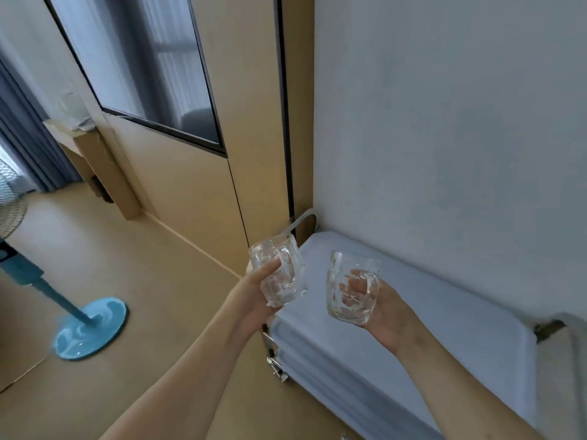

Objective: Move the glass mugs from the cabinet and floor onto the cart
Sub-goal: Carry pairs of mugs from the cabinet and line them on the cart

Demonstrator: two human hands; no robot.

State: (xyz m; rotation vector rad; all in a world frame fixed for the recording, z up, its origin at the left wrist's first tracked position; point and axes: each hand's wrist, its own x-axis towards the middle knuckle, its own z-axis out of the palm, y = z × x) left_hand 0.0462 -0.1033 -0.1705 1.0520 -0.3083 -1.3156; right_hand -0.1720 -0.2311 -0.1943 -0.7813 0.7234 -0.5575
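My left hand (259, 289) holds a clear glass mug (281, 271) with its fingers curled round the body, the handle facing me. My right hand (381, 304) grips a second clear glass mug (347, 289), fingers through its handle. Both mugs hang in the air side by side, a little apart, above the near left end of the pale blue-grey cart (422, 312). The cart's flat top runs along the white wall from the centre to the lower right. Its lower shelves show at the left edge.
A beige door with a dark glass panel (178, 100) stands left of the cart. A blue standing fan (92, 328) rests on the tan floor at the left. A cardboard box (95, 163) leans by the wall beyond it.
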